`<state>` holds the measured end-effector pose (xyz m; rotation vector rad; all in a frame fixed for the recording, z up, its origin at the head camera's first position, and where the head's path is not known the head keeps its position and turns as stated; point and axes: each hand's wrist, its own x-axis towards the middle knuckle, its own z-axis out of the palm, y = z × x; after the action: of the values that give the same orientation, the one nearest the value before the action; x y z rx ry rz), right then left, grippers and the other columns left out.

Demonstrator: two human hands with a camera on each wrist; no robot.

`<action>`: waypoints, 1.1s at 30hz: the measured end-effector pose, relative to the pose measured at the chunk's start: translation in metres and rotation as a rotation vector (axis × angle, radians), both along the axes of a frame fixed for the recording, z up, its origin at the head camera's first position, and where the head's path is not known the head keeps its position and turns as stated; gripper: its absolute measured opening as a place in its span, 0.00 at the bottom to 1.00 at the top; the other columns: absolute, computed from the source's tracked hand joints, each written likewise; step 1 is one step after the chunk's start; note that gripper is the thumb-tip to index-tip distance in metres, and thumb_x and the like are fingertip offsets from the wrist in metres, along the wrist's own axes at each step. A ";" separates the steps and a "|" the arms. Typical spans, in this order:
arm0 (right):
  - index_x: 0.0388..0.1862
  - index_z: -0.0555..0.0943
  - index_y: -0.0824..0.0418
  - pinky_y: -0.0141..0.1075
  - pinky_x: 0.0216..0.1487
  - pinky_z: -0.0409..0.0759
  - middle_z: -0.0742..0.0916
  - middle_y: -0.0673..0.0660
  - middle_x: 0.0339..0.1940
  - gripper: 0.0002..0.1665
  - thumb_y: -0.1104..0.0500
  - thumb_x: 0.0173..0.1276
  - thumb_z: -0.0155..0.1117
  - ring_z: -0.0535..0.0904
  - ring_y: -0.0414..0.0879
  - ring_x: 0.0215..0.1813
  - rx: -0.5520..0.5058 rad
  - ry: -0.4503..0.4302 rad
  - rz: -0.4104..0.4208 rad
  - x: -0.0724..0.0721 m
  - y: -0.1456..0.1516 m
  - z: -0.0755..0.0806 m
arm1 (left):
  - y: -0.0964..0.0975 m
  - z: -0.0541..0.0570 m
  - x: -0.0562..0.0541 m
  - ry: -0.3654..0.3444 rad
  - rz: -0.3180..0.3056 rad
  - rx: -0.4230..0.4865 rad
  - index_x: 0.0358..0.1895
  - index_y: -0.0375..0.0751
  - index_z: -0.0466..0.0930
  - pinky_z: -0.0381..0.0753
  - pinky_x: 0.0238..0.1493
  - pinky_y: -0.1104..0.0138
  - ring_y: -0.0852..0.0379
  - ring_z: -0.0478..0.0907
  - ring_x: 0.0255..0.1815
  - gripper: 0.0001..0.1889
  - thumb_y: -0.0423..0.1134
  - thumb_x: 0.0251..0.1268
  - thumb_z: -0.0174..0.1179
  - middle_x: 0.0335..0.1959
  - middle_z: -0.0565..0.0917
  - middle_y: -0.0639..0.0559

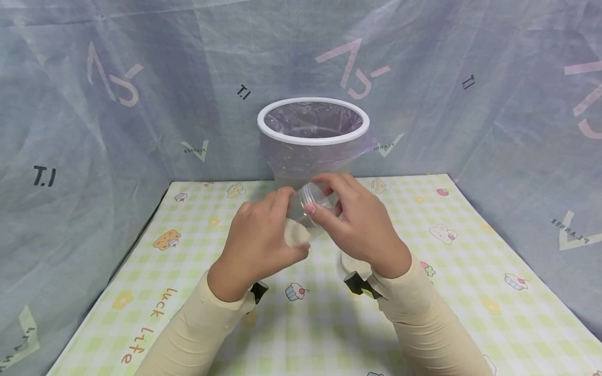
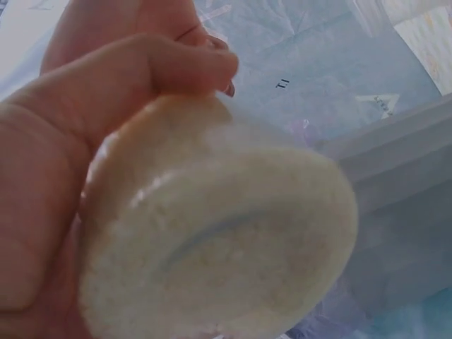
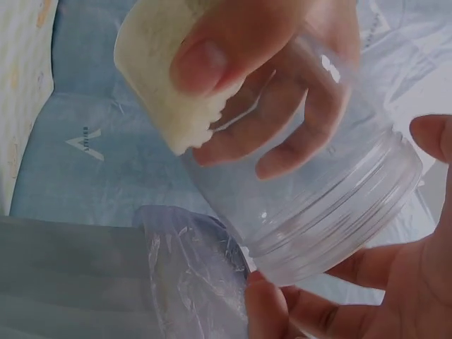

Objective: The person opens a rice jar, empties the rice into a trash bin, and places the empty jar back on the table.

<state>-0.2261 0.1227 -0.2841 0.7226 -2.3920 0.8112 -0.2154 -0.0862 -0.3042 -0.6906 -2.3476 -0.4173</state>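
Observation:
Over the table, a clear plastic jar [image 3: 304, 205] with a screw-threaded mouth hangs tilted between both hands. Pale, cream-coloured grainy contents [image 2: 268, 268] fill its bottom end, with a ragged edge in the right wrist view. My left hand [image 1: 263, 237] grips the jar's body, thumb below and fingers over the far side. At the threaded end, my right hand [image 1: 362, 222] curls its thumb and fingers about the mouth, fingertips right at the rim. No lid shows on the mouth in the right wrist view.
A bin [image 1: 312, 142] with a white ring rim and a thin purple bag liner stands behind the hands. Partly hidden under the right wrist, a pale round thing [image 1: 356, 265] lies on the checkered tablecloth [image 1: 301, 334]. Grey-blue cloth walls [image 1: 197, 78] enclose the table.

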 end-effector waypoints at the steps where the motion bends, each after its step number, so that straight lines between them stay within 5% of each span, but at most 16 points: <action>1: 0.66 0.77 0.48 0.38 0.36 0.77 0.82 0.47 0.48 0.30 0.34 0.74 0.57 0.77 0.38 0.33 -0.009 -0.005 0.000 0.000 0.000 0.000 | 0.001 0.000 0.000 0.015 0.015 -0.008 0.57 0.40 0.73 0.72 0.33 0.58 0.54 0.78 0.33 0.42 0.52 0.32 0.77 0.37 0.81 0.54; 9: 0.71 0.73 0.55 0.39 0.38 0.80 0.81 0.52 0.48 0.34 0.35 0.77 0.53 0.78 0.43 0.32 -0.077 -0.093 0.030 -0.003 -0.004 -0.002 | 0.007 -0.002 0.001 0.155 0.110 -0.053 0.59 0.37 0.73 0.68 0.31 0.58 0.50 0.79 0.32 0.44 0.48 0.30 0.77 0.36 0.81 0.50; 15: 0.65 0.75 0.55 0.40 0.41 0.80 0.81 0.51 0.44 0.31 0.35 0.77 0.54 0.79 0.44 0.35 -0.054 -0.116 0.003 -0.004 -0.006 -0.004 | 0.010 -0.005 0.002 0.200 0.110 -0.071 0.58 0.37 0.73 0.69 0.31 0.57 0.48 0.79 0.32 0.43 0.47 0.29 0.76 0.38 0.82 0.49; 24: 0.57 0.78 0.58 0.41 0.41 0.77 0.80 0.51 0.36 0.27 0.38 0.77 0.56 0.77 0.47 0.37 -0.026 -0.059 0.001 -0.005 -0.006 -0.005 | 0.010 -0.005 0.002 0.189 0.096 -0.080 0.59 0.37 0.73 0.71 0.33 0.56 0.48 0.80 0.32 0.44 0.48 0.30 0.77 0.39 0.83 0.49; 33: 0.59 0.77 0.58 0.41 0.46 0.78 0.80 0.53 0.40 0.27 0.39 0.77 0.56 0.77 0.46 0.42 -0.015 -0.005 0.030 -0.005 -0.003 -0.005 | 0.006 -0.003 0.001 0.113 0.029 -0.050 0.60 0.37 0.73 0.70 0.32 0.58 0.51 0.80 0.33 0.45 0.52 0.32 0.77 0.38 0.81 0.51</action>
<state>-0.2308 0.1193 -0.2895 0.7530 -2.3824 0.8434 -0.2143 -0.0799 -0.3069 -0.6853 -2.2646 -0.3000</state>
